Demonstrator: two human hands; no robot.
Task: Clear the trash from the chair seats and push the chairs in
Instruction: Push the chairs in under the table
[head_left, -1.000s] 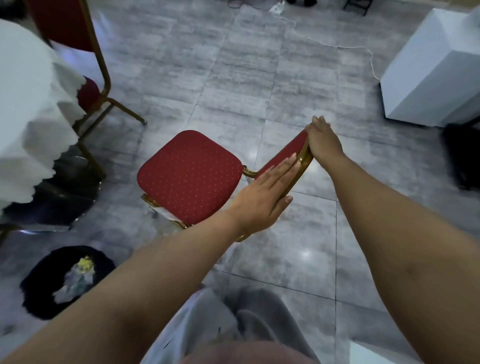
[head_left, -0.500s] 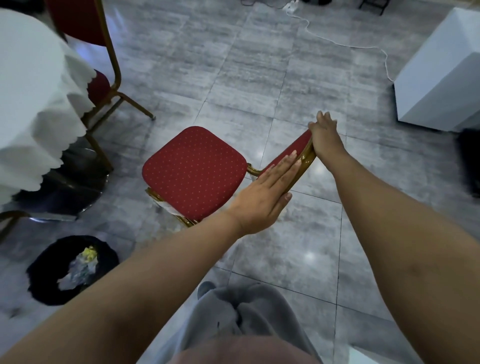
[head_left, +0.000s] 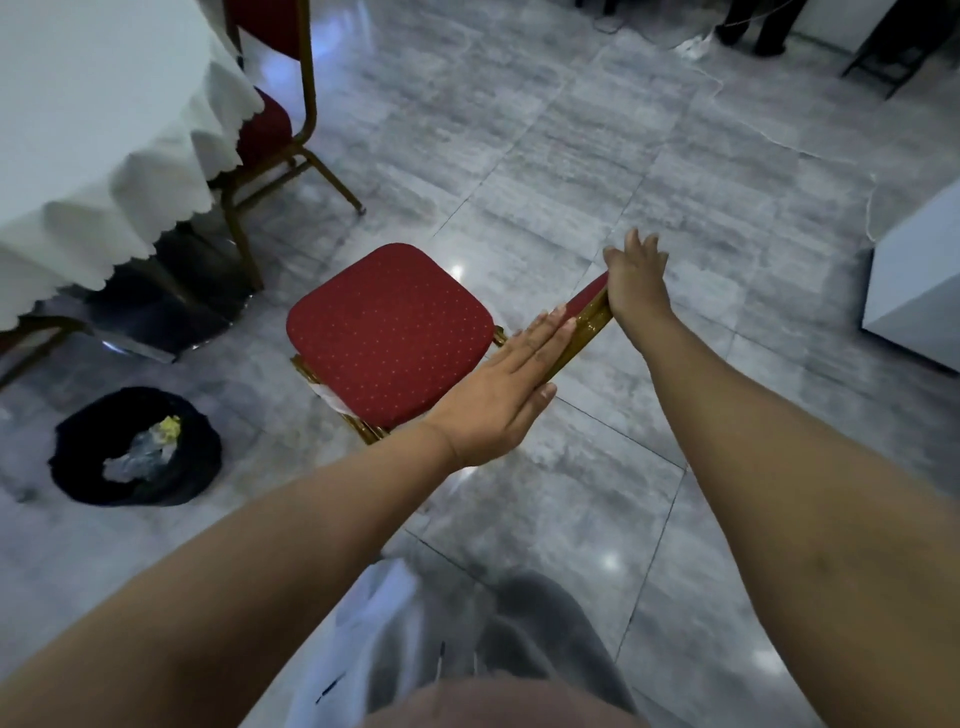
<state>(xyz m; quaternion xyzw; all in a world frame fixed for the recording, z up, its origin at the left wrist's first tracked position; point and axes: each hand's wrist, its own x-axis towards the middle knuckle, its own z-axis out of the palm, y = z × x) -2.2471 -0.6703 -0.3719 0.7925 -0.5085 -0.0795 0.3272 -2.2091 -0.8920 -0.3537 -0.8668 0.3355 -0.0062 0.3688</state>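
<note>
Bench (head_left: 78, 130) under white cloth at 10 o'clock, nearer the red chair (head_left: 389, 327) than a second ago, seat bare and well apart from the black trash bag (head_left: 137, 447) at 8 o'clock: judged mid-push, trash step done here. Left hand (head_left: 498, 400) flat and open along the backrest's top rail, right hand (head_left: 636, 283) pressed on its far end, fingers loose. No legible writing or labels.

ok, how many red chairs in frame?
2 for sure: one chair at center under both hands, one tucked chair at the table, top left. A gold leg at far left may be a third.
</note>
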